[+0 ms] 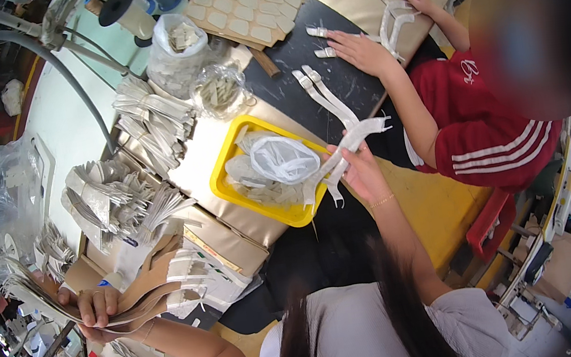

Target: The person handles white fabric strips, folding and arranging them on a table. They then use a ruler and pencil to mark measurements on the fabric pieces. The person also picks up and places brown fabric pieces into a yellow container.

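In my left hand, at the lower left, the fingers are wrapped round a thick sheaf of tan-and-white strap pieces. Their white ends fan out toward the middle. My right hand pinches a white shoe strap piece with several loose ends, beside the yellow basket. Two narrow straps with buckles reach from near that piece onto the black tabletop; I cannot tell whether they are joined to it. Plastic bags of small pieces lie in the basket.
A co-worker in a red shirt sits at the right, hands on another white strap piece. Bundles of white straps and bags of small parts cover the left side. Cut-out sheets and thread spools stand farther back.
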### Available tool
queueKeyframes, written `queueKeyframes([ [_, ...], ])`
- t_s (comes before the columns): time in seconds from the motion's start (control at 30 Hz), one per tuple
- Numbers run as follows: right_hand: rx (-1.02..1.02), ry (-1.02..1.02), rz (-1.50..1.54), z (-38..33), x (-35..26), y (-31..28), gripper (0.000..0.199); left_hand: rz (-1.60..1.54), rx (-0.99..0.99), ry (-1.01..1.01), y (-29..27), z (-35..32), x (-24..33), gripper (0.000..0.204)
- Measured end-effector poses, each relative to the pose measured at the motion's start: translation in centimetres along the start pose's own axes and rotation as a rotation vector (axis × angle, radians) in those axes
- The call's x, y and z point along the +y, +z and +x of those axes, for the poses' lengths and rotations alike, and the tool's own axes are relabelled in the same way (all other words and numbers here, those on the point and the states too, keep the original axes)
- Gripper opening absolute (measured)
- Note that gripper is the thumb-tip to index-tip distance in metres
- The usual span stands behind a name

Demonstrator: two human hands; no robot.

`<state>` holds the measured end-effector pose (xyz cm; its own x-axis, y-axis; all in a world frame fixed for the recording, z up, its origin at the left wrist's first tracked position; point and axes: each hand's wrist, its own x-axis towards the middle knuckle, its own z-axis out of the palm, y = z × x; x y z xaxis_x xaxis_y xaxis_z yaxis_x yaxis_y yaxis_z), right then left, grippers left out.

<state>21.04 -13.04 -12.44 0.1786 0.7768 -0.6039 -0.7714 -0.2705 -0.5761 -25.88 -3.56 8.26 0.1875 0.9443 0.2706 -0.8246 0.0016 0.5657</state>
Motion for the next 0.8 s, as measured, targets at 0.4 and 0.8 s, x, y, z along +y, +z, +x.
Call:
queueKeyframes([
  [0.4,-0.115,-0.046,-0.002,-4.3,-5.9,5.6,0.049,0.166,0.171,0.072,0.4,-1.4,1.0,0.053],
  [0.8,-0.313,-0.375,-0.18,-1.6,-20.0,13.3,0.042,0.334,0.217,0.113,-1.8,-0.6,1.1,0.067],
])
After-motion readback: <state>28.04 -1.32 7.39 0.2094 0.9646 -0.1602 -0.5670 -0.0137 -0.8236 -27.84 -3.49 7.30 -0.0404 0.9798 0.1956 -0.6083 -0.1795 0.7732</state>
